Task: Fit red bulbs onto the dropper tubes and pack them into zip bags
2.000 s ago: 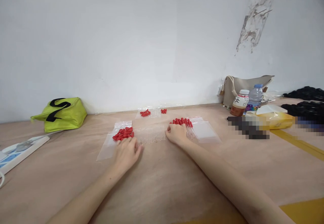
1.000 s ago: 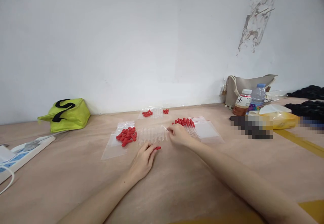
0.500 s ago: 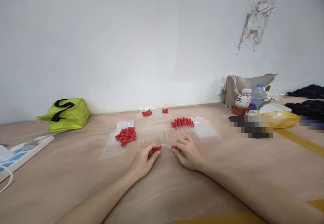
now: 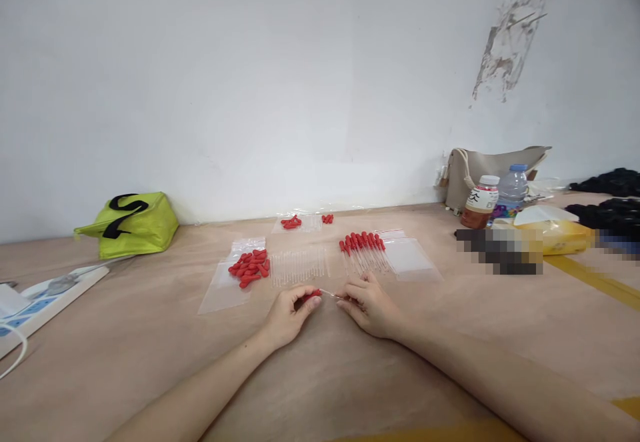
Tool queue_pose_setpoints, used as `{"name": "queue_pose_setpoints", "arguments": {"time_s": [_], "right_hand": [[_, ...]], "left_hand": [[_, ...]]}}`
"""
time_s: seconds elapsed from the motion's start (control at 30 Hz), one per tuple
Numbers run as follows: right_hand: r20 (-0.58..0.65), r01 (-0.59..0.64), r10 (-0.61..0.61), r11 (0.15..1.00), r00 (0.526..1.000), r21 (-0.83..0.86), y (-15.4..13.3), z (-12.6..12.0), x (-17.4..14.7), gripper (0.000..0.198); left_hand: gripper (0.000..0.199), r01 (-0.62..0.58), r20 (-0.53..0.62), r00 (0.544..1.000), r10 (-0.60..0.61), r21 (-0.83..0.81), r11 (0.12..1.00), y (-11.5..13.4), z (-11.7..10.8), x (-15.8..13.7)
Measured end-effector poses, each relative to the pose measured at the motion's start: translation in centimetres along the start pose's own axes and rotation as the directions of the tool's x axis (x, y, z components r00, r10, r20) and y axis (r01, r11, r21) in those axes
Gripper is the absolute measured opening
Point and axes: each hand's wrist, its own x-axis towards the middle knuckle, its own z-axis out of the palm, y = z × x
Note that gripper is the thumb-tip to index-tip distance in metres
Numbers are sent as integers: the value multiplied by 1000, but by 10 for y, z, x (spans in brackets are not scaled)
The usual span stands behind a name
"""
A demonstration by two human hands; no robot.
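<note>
The worktop (image 4: pixel 295 395) runs back to the wall, with a green bag (image 4: pixel 150 229) at its far left and a beige bag (image 4: pixel 477 175) at its far right. Nearer the middle lie two clear sheets of plastic: the left sheet (image 4: pixel 215 295) under red bulbs, the right sheet (image 4: pixel 415 262) beside and partly under a fan of droppers.

The left hand (image 4: pixel 290 315) and right hand (image 4: pixel 374 307) meet low over the worktop, in front of everything else.

By the look of it, the work is part done. The droppers (image 4: pixel 361 243), each a red bulb with a tube joined, form a tidy fan with bulb ends pointing away. Between the two sheets stands the row of bare tubes (image 4: pixel 299 266), and the loose bulbs (image 4: pixel 249 267) are heaped; neither has been joined. By the wall are a few more far bulbs (image 4: pixel 291 223), with what look like tubes beside them.

Smallest are the pieces in hand. The left grip is pinched around one held bulb (image 4: pixel 313 295); the right grip pinches one held tube (image 4: pixel 330 294), its tip at the bulb's mouth. Whether it has gone in, I cannot tell.
</note>
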Motion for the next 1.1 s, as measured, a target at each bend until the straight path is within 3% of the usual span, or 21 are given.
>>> {"name": "queue_pose_setpoints", "arguments": {"time_s": [0.2,0.37,0.57,1.1], "right_hand": [[42,28,-29,999,999,17,1,0,3,12],[113,86,-83,996,990,-24,7,-7,4,16],[67,145,-136,976,989,-163,7,-5,2,20],[74,66,-57,989,996,-132,-7,5,3,21]], "left_hand": [[20,-45,-20,999,45,10,999,-3,-2,-1],[19,-84,84,993,79,53,995,-2,-2,-5],[23,-187,163,975,154,217,958,1,-2,-6],[21,-274,176,957,231,289,917,1,-1,-8]]}}
